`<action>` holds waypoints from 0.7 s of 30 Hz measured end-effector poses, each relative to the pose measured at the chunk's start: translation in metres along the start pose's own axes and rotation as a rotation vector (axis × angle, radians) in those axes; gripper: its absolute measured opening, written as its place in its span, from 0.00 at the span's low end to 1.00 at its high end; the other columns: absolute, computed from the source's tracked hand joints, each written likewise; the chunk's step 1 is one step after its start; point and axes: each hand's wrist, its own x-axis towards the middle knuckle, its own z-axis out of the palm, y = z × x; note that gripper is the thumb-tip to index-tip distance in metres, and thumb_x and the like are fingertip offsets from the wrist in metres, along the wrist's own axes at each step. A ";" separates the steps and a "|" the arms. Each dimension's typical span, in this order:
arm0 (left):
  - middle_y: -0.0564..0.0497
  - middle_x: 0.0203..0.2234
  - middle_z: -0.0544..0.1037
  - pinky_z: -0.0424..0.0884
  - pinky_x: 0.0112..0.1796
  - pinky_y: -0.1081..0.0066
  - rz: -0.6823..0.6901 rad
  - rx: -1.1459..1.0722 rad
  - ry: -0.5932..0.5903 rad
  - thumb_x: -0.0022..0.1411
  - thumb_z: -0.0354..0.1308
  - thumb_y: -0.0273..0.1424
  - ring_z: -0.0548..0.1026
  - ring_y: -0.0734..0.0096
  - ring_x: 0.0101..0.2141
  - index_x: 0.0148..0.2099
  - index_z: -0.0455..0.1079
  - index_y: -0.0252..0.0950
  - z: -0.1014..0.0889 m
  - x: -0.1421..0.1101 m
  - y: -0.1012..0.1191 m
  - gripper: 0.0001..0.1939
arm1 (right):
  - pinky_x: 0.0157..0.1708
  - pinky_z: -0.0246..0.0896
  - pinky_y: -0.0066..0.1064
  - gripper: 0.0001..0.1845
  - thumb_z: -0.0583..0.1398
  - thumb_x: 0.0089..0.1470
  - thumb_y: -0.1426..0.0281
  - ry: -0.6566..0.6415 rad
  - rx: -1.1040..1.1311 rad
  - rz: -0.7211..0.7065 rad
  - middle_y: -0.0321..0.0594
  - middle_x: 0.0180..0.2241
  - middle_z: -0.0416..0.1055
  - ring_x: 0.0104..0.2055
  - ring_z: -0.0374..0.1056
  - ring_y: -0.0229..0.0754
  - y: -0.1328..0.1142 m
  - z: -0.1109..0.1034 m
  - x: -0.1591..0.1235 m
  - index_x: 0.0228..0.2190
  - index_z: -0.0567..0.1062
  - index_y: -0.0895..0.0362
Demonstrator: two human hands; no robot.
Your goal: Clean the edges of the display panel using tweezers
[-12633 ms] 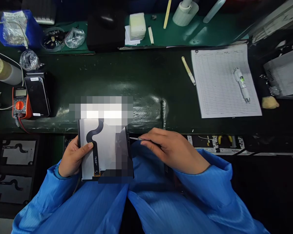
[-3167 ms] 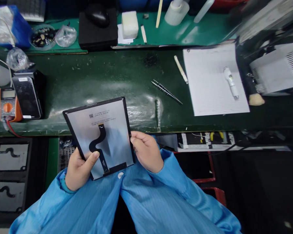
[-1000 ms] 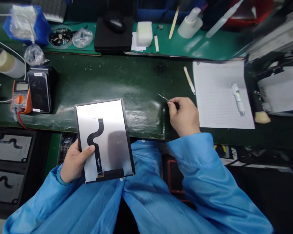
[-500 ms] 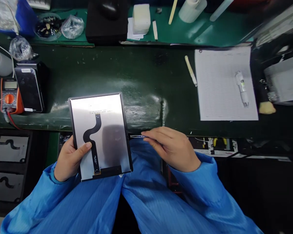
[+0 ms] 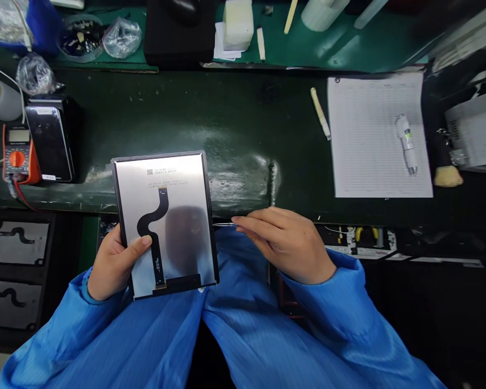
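My left hand grips the lower left of a rectangular display panel, with its thumb lying on the silver back. A black S-shaped flex cable runs down that back to a dark strip along the bottom edge. My right hand holds slim metal tweezers pinched in its fingers. Their tip points left and reaches the panel's right edge. I cannot tell whether the tip touches the edge.
Behind the panel lies a dark green bench mat. A multimeter and a smartphone stand at the left, a ruled paper form with a pen at the right. Foam trays sit at lower left.
The right hand has moved from the bench, where it lifted the tweezers, back to the panel's right edge. The panel now lies with its silver back up, held in the left hand.
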 end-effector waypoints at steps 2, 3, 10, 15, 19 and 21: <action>0.44 0.33 0.82 0.80 0.25 0.70 -0.004 0.001 0.004 0.47 0.73 0.39 0.81 0.61 0.27 0.44 0.74 0.33 0.000 -0.001 0.000 0.24 | 0.33 0.70 0.32 0.11 0.58 0.65 0.71 -0.008 -0.030 -0.013 0.39 0.32 0.80 0.31 0.73 0.39 0.000 -0.002 0.000 0.42 0.82 0.52; 0.44 0.33 0.82 0.79 0.25 0.70 -0.008 -0.002 0.005 0.47 0.74 0.39 0.80 0.61 0.27 0.44 0.74 0.33 -0.001 -0.001 0.000 0.24 | 0.33 0.69 0.32 0.11 0.58 0.65 0.71 -0.010 -0.047 -0.023 0.38 0.32 0.80 0.31 0.73 0.39 -0.001 -0.003 0.001 0.42 0.82 0.53; 0.45 0.36 0.82 0.79 0.26 0.72 -0.040 -0.055 -0.037 0.49 0.73 0.37 0.81 0.62 0.29 0.48 0.72 0.34 0.000 -0.001 0.000 0.25 | 0.28 0.69 0.31 0.10 0.59 0.65 0.74 -0.012 -0.049 -0.089 0.38 0.31 0.80 0.28 0.72 0.38 -0.003 -0.009 0.003 0.43 0.80 0.56; 0.46 0.34 0.82 0.78 0.24 0.72 -0.063 -0.048 -0.041 0.48 0.73 0.37 0.80 0.64 0.26 0.47 0.73 0.35 -0.003 -0.001 0.001 0.25 | 0.30 0.71 0.30 0.14 0.57 0.66 0.74 -0.105 0.015 -0.080 0.37 0.34 0.80 0.31 0.75 0.39 0.000 -0.012 0.002 0.48 0.79 0.52; 0.46 0.36 0.82 0.78 0.25 0.73 -0.061 -0.068 -0.052 0.49 0.73 0.37 0.81 0.63 0.27 0.48 0.73 0.35 -0.005 -0.001 0.000 0.25 | 0.30 0.71 0.31 0.13 0.56 0.66 0.73 -0.166 -0.006 -0.098 0.39 0.35 0.80 0.31 0.75 0.39 0.003 -0.015 0.004 0.48 0.79 0.54; 0.46 0.36 0.82 0.78 0.25 0.74 -0.061 -0.073 -0.062 0.49 0.73 0.36 0.81 0.63 0.28 0.47 0.72 0.35 -0.005 -0.001 -0.001 0.24 | 0.31 0.70 0.32 0.13 0.56 0.67 0.72 -0.180 -0.019 -0.107 0.39 0.33 0.80 0.31 0.75 0.40 0.004 -0.016 0.005 0.48 0.79 0.55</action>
